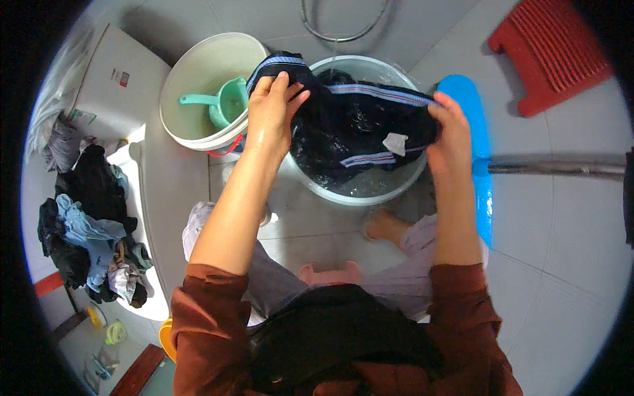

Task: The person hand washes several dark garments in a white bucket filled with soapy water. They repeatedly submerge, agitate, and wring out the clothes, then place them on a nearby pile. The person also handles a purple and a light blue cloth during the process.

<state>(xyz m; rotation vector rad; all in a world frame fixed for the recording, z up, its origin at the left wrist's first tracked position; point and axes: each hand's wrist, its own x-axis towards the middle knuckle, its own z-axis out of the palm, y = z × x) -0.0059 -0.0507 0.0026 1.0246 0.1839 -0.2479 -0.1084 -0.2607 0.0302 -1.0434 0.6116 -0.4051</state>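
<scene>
A wet black garment [366,116] with pale blue striped trim stretches between both hands over a round light-coloured basin [355,200]. My left hand [275,111] grips its trim-edged end beside the white bucket's rim. At the basin's right side, my right hand [449,126] holds the other end. A white tag [396,144] shows on the fabric. Water [381,183] and more dark cloth lie in the basin beneath, partly hidden by the garment. A thin stream of water falls into the basin from above.
A white bucket [185,119] holds a green dipper [229,105]. Piled clothes [94,232] lie on the left. A blue floor-squeegee-like head [463,99] with a metal pole [554,169] lies right, below a red plastic stool [550,49]. A shower hose [342,38] hangs at the wall.
</scene>
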